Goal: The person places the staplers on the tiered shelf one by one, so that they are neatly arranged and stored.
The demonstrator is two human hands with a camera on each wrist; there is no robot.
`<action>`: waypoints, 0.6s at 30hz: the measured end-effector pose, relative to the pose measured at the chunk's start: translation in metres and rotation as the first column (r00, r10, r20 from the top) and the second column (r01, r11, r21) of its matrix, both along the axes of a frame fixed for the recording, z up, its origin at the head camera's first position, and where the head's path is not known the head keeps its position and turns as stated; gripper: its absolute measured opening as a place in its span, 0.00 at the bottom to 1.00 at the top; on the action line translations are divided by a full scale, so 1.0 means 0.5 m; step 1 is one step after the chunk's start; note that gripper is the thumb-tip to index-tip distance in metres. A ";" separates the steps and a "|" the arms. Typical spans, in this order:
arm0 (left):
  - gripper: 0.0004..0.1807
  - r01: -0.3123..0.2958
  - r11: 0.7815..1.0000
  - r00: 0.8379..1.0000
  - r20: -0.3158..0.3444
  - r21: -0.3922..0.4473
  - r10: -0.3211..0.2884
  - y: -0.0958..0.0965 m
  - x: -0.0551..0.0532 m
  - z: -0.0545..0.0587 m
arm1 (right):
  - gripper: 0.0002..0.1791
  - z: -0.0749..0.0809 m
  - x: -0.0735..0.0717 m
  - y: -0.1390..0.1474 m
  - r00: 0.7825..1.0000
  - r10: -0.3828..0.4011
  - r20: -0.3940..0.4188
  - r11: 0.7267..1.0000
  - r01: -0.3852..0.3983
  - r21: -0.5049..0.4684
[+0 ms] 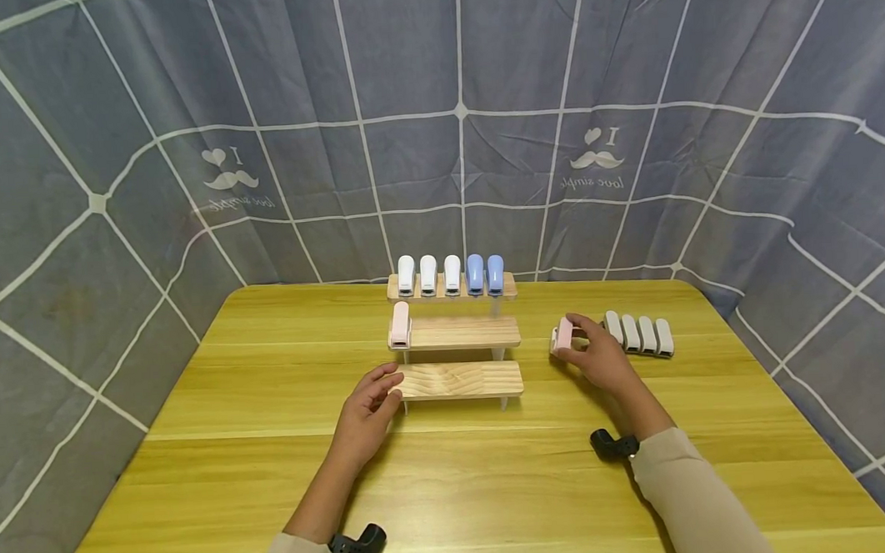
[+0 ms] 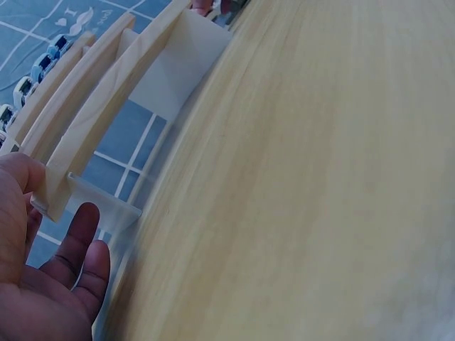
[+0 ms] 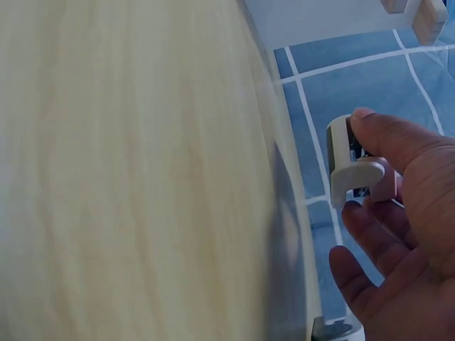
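Observation:
My right hand [image 1: 597, 356] pinches a pink mini stapler [image 1: 563, 334] between thumb and fingers, above the table right of the stand. In the right wrist view, the stapler [image 3: 348, 167] shows its pale base and metal parts. At the left end of the lowest wooden shelf [image 1: 463, 380], my left hand [image 1: 365, 410] touches the board with loosely bent fingers [image 2: 78, 234]. Another pink stapler [image 1: 400, 325] stands at the left of the middle shelf [image 1: 468, 333]. On the top shelf [image 1: 436, 294] are three white staplers [image 1: 429, 275] and two blue staplers [image 1: 485, 274].
Several white staplers [image 1: 644, 333] stand in a row on the table, just right of my right hand. The three-tier stand has pale supports [image 2: 174, 67] on the wooden table [image 1: 461, 493]. A grey checked curtain [image 1: 406, 161] hangs behind and at both sides.

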State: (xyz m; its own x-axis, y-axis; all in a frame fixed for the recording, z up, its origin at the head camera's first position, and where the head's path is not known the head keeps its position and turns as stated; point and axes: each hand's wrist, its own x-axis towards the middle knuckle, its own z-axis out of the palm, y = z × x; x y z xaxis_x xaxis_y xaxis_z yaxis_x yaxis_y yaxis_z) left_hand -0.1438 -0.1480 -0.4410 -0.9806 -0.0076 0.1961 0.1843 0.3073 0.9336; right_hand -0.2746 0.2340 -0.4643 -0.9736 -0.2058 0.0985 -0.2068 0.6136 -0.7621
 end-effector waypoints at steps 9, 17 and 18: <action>0.15 0.002 1.000 1.000 -0.003 0.005 -0.002 0.001 0.000 0.000 | 0.41 0.017 0.014 -0.009 0.999 0.006 -0.050 1.000 -0.006 0.000; 0.16 0.002 1.000 1.000 0.000 0.009 -0.002 0.000 0.000 0.001 | 0.41 0.052 0.030 -0.020 0.994 0.031 -0.105 0.999 -0.034 -0.030; 0.16 0.002 1.000 1.000 0.001 0.010 -0.002 0.000 0.000 0.002 | 0.40 0.056 0.031 -0.021 0.993 0.033 -0.112 0.999 -0.036 -0.033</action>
